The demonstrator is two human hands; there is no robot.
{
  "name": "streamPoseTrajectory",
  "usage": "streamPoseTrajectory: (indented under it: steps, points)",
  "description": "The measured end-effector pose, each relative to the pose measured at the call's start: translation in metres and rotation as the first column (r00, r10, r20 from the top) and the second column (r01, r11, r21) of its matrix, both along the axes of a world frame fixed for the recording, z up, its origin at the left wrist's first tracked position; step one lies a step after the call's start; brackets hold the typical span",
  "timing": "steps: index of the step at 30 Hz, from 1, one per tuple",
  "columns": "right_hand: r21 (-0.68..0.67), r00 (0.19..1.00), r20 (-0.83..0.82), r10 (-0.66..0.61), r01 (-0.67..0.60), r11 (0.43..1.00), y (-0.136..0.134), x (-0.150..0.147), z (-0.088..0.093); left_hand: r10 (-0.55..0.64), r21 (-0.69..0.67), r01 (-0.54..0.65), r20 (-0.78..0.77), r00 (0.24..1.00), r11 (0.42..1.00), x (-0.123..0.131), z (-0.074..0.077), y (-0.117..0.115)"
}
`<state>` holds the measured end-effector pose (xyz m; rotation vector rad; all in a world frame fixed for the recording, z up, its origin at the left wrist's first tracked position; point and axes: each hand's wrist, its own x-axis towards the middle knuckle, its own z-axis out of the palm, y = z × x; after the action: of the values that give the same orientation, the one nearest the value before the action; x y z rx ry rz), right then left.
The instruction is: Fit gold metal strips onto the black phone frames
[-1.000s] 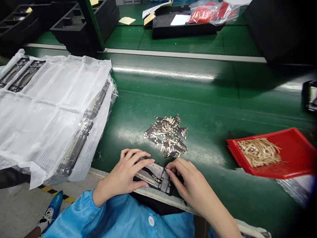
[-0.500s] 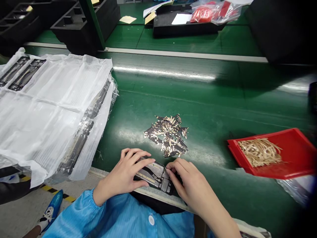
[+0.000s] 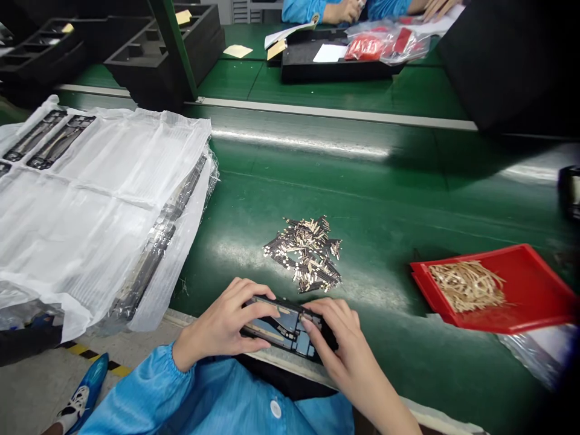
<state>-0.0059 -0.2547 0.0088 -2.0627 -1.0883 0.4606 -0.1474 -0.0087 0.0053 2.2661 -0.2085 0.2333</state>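
My left hand (image 3: 222, 317) and my right hand (image 3: 333, 335) both grip a black phone mid-frame (image 3: 283, 329) with metal and blue inner parts, just above the near edge of the green bench. My right fingertips press on its right end. A loose pile of small black-and-gold metal parts (image 3: 304, 254) lies just beyond my hands, not touching them. To the right stands a red tray (image 3: 534, 284) holding a heap of thin gold strips (image 3: 466, 286).
On the left, a white padded plastic sheet (image 3: 99, 199) holds several dark frames. Black foam trays (image 3: 154, 51) stand beyond the bench's metal rail. Farther back, a co-worker's blue sleeves (image 3: 344, 9) sit behind a black case (image 3: 335, 57) and red-filled plastic bags (image 3: 385, 45).
The mid-frame has tilted in my hands and shows more of its inner face. My right hand has shifted onto its right end. The view has risen, bringing a co-worker's sleeves into sight.
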Motion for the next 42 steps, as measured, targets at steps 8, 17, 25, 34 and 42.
streamPoseTrajectory:
  steps: [8,17,25,34,42]
  points:
    - [0.197,0.883,-0.450,-0.136,0.247,0.949,0.033,0.075,0.028,-0.005,0.074,-0.005,0.139,0.990,0.997,0.090,0.046,0.018]
    - [0.256,0.852,-0.514,-0.098,0.261,0.931,0.059,0.123,0.003,0.061,0.087,-0.063,0.028,0.998,0.994,0.150,0.025,0.039]
    - [0.247,0.836,-0.541,-0.096,0.268,0.931,0.051,0.120,-0.002,0.033,0.108,-0.042,0.081,0.996,0.993,0.143,0.025,0.030]
    - [0.212,0.786,-0.615,-0.063,0.242,0.947,0.046,0.126,-0.001,0.048,0.065,-0.048,-0.002,0.999,0.997,0.142,0.022,0.031]
    - [0.433,0.979,-0.107,-0.173,0.202,0.878,0.045,0.132,-0.001,0.011,0.061,-0.010,-0.013,1.000,0.998,0.141,0.027,0.034]
